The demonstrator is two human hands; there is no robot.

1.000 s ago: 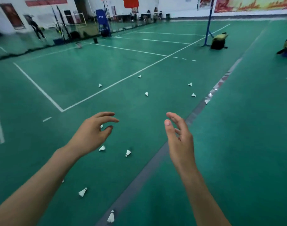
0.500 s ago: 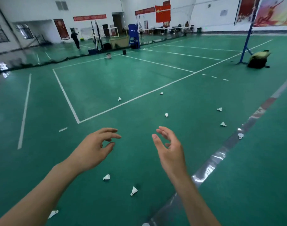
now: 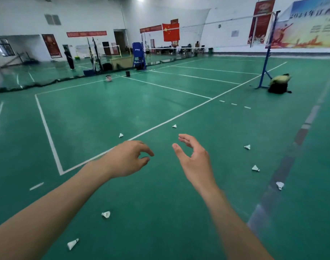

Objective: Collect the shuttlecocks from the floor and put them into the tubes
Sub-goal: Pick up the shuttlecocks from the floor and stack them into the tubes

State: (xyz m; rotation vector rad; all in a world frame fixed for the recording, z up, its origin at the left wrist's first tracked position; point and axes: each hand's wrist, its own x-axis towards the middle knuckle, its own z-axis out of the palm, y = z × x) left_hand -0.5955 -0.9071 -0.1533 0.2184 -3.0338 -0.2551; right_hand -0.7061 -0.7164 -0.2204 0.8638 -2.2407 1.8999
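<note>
Several white shuttlecocks lie scattered on the green court floor. One shuttlecock (image 3: 106, 214) lies under my left forearm and another (image 3: 72, 244) sits nearer the bottom edge. Farther off lie two shuttlecocks (image 3: 121, 135) (image 3: 174, 126) by the white line. Three more (image 3: 247, 146) (image 3: 255, 168) (image 3: 280, 185) lie to the right. My left hand (image 3: 125, 159) and my right hand (image 3: 195, 161) are both held out in the air above the floor, fingers loosely curled, holding nothing. No tube is in view.
A blue net post (image 3: 266, 59) stands at the right with a dark bag (image 3: 278, 84) at its base. A small bucket (image 3: 108, 78) and a black container (image 3: 127, 73) stand at the far court line. A person (image 3: 69, 59) stands far left.
The view has tilted up and turned left, so the shuttlecocks sit lower and further right in the picture. Both hands stay raised and empty, now a little closer together.
</note>
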